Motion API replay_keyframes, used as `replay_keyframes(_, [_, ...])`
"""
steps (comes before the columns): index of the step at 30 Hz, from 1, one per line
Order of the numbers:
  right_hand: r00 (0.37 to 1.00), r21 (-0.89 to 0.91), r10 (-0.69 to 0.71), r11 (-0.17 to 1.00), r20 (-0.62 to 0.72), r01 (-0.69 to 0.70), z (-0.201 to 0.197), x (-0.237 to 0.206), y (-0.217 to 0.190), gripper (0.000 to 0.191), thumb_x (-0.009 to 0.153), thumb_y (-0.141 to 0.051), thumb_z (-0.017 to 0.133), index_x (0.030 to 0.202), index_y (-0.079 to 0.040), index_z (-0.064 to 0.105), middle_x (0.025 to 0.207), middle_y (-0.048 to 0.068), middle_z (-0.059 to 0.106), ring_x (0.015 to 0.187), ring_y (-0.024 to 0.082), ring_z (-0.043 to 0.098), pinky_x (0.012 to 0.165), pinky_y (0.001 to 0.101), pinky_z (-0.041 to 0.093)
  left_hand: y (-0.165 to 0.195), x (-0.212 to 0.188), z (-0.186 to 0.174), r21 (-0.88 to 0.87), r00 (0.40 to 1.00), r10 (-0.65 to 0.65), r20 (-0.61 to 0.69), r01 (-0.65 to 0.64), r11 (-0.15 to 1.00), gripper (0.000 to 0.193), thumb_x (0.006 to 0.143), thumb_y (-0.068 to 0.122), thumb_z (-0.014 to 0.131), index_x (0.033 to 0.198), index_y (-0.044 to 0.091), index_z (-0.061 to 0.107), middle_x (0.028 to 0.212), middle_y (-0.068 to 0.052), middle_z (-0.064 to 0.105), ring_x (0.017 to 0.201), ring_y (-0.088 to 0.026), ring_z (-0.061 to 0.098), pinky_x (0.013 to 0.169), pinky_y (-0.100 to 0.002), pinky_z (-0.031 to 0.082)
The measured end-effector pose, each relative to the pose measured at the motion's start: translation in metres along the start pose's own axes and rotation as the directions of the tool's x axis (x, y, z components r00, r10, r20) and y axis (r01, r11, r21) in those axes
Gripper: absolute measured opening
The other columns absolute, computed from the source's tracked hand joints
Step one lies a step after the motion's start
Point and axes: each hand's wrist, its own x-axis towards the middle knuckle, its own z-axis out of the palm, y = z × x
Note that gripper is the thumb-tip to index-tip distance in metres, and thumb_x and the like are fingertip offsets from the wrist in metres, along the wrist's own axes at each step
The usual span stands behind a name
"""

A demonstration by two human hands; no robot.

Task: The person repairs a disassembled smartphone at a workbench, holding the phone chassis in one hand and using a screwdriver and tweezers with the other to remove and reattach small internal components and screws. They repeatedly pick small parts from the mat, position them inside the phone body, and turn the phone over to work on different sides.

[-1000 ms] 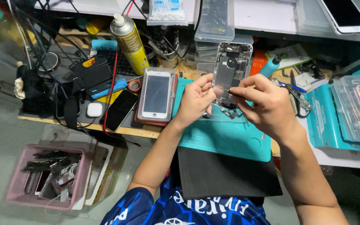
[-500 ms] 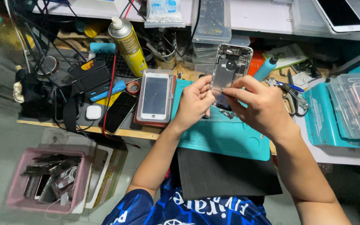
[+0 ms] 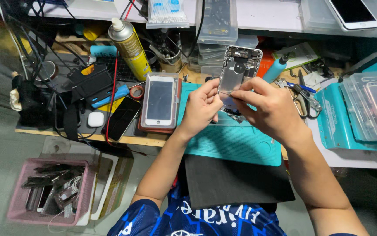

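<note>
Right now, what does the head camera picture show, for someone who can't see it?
Two bare hands, the left hand and right hand, hold an opened silver phone shell above a teal rubber work mat. A white-fronted phone and yellow spray can sit to the left on the cluttered bench.

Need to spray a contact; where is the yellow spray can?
Head view, upper left: the yellow spray can stands behind the white phone screen, left of both hands.

We have one view, from our head: it looks steeply down and forward, close over the tabletop [image 3: 153, 140], with the shelf [image 3: 275, 17] at the far edge and floor [image 3: 5, 144] near left.
</note>
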Motion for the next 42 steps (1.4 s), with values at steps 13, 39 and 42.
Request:
replay_keyframes(13, [1.000, 0.022, 0.027, 0.999, -0.009, -0.027, 0.000, -0.003, 0.000, 0.023, 0.086, -0.007, 0.084, 0.108, -0.008, 0.076, 0.098, 0.007, 0.068, 0.076, 0.024, 0.070, 0.066, 0.0334, 0.056, 0.000, -0.001, 0.002, -0.008, 1.000, 0.000, 0.002, 0.000, 1.000, 0.042, 0.100, -0.006, 0.050, 0.141, -0.006, 0.053, 0.111, -0.008, 0.072, 0.065, 0.000, 0.057, 0.051, -0.018, 0.049])
replay_keyframes(39, [0.998, 0.097, 0.050, 0.994, -0.026, -0.047, 0.008, -0.004, 0.007, 0.021, 0.088, -0.006, 0.082, 0.108, -0.005, 0.075, 0.092, 0.008, 0.064, 0.073, 0.021, 0.066, 0.064, 0.0325, 0.052, 0.005, -0.003, 0.005, 0.092, 0.998, 0.041, -0.042, -0.037, 0.995, 0.045, 0.098, -0.007, 0.050, 0.143, -0.005, 0.054, 0.100, -0.002, 0.071, 0.064, 0.001, 0.056, 0.051, -0.019, 0.050])
replay_keyframes(42, [0.998, 0.113, 0.055, 0.992, -0.018, -0.053, 0.008, -0.006, 0.010, 0.020, 0.088, -0.006, 0.081, 0.107, -0.005, 0.075, 0.090, 0.008, 0.063, 0.071, 0.020, 0.064, 0.063, 0.0321, 0.052, 0.006, -0.003, 0.006, 0.109, 0.998, 0.039, -0.042, -0.034, 0.993, 0.045, 0.098, -0.007, 0.050, 0.143, -0.006, 0.054, 0.099, -0.002, 0.071, 0.064, 0.001, 0.056, 0.051, -0.018, 0.049])
